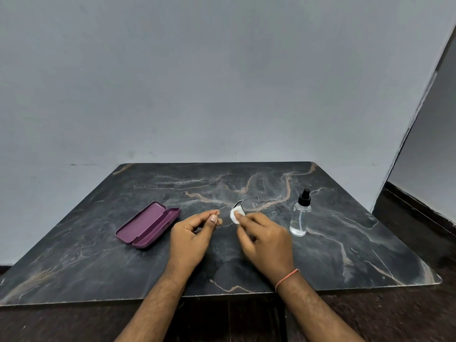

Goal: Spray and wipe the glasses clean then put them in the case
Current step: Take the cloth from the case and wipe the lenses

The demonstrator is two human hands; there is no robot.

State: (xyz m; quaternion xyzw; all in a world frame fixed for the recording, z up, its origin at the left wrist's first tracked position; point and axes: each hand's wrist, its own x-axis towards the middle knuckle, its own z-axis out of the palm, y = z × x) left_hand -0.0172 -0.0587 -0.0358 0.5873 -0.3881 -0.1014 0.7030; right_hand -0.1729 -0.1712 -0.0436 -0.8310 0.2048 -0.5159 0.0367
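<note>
The left hand (191, 233) pinches one end of the thin-framed glasses (243, 208) between curled thumb and fingers. The right hand (265, 239) pinches a white pad (236, 215) against the lens nearest it, fingers curled round the pad. The glasses sit at the middle of the dark marbled table (357, 243). At nine o'clock from the hands lies the purple case (148, 225), lid open. At three o'clock stands the clear spray bottle (300, 215), upright, black cap on.

1 head view, wide-angle, from above the near edge of the table (345, 243); it faces forward and down, close over both forearms; the wall (222, 82) fills the upper half
</note>
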